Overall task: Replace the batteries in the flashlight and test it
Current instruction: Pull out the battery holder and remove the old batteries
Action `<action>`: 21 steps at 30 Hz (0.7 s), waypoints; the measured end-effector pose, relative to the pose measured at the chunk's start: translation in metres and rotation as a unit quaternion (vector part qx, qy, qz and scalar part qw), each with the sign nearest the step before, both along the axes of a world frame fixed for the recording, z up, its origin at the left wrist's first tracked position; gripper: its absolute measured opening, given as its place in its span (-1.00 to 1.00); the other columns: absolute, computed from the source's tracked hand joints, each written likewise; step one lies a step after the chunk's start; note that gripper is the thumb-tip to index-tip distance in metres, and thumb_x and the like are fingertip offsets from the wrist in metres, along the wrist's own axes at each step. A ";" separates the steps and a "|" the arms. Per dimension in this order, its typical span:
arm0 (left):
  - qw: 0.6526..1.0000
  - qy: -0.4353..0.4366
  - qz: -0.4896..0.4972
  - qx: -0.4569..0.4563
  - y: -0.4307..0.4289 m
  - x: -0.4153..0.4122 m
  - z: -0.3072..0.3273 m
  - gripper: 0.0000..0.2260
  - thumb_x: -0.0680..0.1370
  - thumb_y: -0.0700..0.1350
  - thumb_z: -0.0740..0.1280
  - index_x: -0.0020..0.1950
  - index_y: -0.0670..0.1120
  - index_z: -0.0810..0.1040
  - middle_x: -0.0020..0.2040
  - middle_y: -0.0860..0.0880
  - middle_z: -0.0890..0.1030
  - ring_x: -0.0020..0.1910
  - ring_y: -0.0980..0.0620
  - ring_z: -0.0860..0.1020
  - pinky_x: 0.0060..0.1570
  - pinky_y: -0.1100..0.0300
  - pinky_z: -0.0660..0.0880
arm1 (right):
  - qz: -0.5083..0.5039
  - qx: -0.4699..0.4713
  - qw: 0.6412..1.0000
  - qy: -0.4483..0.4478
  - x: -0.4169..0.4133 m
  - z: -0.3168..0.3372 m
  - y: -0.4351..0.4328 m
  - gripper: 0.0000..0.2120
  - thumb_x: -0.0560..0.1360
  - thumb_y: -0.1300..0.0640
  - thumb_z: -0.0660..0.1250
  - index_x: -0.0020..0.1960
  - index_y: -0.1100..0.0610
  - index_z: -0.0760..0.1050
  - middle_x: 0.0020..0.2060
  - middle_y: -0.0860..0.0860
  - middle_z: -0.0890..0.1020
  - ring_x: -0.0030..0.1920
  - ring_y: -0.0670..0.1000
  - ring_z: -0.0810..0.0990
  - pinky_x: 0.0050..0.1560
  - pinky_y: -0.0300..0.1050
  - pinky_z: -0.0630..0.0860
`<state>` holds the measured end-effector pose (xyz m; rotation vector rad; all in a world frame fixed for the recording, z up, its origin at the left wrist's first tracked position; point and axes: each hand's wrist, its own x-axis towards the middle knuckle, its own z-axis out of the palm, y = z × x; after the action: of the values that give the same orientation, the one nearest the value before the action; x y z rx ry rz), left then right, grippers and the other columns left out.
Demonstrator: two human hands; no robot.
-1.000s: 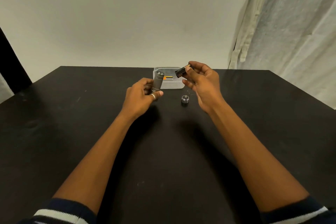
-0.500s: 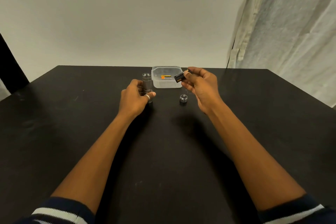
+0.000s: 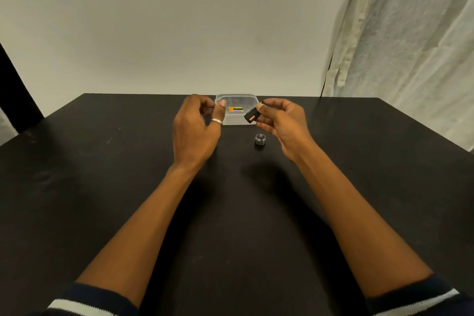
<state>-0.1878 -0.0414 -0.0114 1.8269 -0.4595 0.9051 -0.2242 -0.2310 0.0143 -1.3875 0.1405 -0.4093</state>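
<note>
One black battery holder (image 3: 251, 116), with an orange-tipped cell showing at its near end, is pinched between the thumb and fingertips of the right hand (image 3: 280, 124), held tilted above the black bench (image 3: 102, 187). One small silver flashlight end cap (image 3: 260, 139) with a spring on top stands upright on the bench, just below and near that hand, touching nothing else. One clear plastic box (image 3: 237, 110) sits at the far edge of the bench between the two hands; inside it lies one orange-and-black battery (image 3: 236, 109) on its side.

The left hand (image 3: 196, 127) hovers with its fingers loosely curled and parted, a silver ring (image 3: 217, 121) on the thumb. A faint grey sliver shows between its fingers, too hidden to say whether the flashlight body is there or whether the hand grips anything. This hand covers the box's left wall. Both forearms reach in from dark sleeves with white stripes (image 3: 77, 308). A pale wall (image 3: 179, 33) rises behind the bench and a cream curtain (image 3: 410, 46) hangs at the right.

Half a second ago the silver flashlight body stood plainly upright in the left hand, left of the box; now that hand has moved toward the box and the body is out of sight behind it. The right hand, the holder and the cap are much where they were.
</note>
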 end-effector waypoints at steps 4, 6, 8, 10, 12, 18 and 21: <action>0.998 0.020 -0.054 0.020 -0.011 -0.005 -0.005 -0.79 0.62 0.13 0.32 -0.08 0.03 0.61 -0.24 0.16 0.59 -0.27 0.15 0.58 -0.31 0.26 0.51 | 0.010 -0.031 0.999 0.007 -0.002 0.002 -0.003 -0.72 0.51 0.12 0.53 0.14 0.22 0.59 -0.09 0.09 0.76 -0.16 -0.02 0.76 -0.17 -0.21 0.64; 0.994 0.049 -0.087 0.036 -0.016 -0.008 -0.010 -0.79 0.64 0.07 0.29 0.01 -0.01 0.65 -0.18 0.13 0.63 -0.20 0.12 0.64 -0.25 0.08 0.64 | 0.010 -0.047 0.999 0.011 -0.003 0.002 -0.004 -0.69 0.49 0.08 0.55 0.13 0.23 0.61 -0.17 0.04 0.76 -0.24 -0.07 0.72 -0.20 -0.21 0.63; 0.988 0.095 -0.113 0.033 -0.022 -0.011 -0.013 -0.76 0.67 0.03 0.27 0.09 -0.07 0.65 -0.10 0.02 0.67 -0.13 0.05 0.68 -0.19 -0.01 0.68 | 0.014 -0.057 0.998 0.012 -0.004 0.003 -0.005 -0.69 0.49 0.06 0.55 0.11 0.23 0.62 -0.25 0.01 0.75 -0.31 -0.11 0.69 -0.22 -0.21 0.63; 0.970 0.182 -0.161 -0.022 -0.028 -0.013 -0.012 -0.75 0.69 0.00 0.25 0.15 -0.09 0.65 -0.02 -0.05 0.69 -0.08 0.05 0.71 -0.15 0.08 0.69 | 0.020 -0.067 0.998 0.005 -0.005 0.003 -0.006 -0.71 0.49 0.06 0.55 0.08 0.24 0.62 -0.26 0.02 0.75 -0.32 -0.10 0.69 -0.23 -0.21 0.62; 0.909 0.305 -0.253 -0.129 -0.031 -0.017 -0.010 -0.78 0.70 -0.05 0.23 0.12 -0.06 0.65 0.01 -0.12 0.71 -0.05 0.04 0.73 -0.14 0.20 0.66 | 0.025 -0.081 0.996 -0.003 -0.006 0.003 -0.004 -0.72 0.49 0.06 0.55 0.04 0.24 0.63 -0.25 0.05 0.76 -0.31 -0.08 0.70 -0.25 -0.22 0.62; 0.794 0.405 -0.379 -0.251 -0.028 -0.016 -0.011 -0.79 0.68 -0.16 0.27 0.11 -0.20 0.67 0.03 -0.17 0.74 0.02 -0.03 0.73 -0.07 0.26 0.62 | 0.022 -0.167 0.986 -0.006 -0.004 -0.006 0.004 -0.77 0.47 0.04 0.56 -0.06 0.21 0.68 -0.24 0.12 0.74 -0.28 0.04 0.67 -0.03 0.06 0.71; 0.772 0.415 -0.385 -0.288 -0.024 -0.012 -0.012 -0.82 0.64 -0.20 0.33 0.15 -0.25 0.66 0.06 -0.21 0.73 0.01 -0.04 0.73 -0.07 0.25 0.63 | 0.007 -0.205 0.978 -0.025 -0.004 -0.007 0.006 -0.85 0.54 0.09 0.50 0.00 0.18 0.69 -0.18 0.12 0.74 -0.24 0.04 0.71 0.04 0.14 0.71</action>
<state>-0.1998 -0.0659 -0.0233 1.1079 -0.2582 -0.3460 -0.2287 -0.2248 0.0070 -1.7821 0.0035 -0.4780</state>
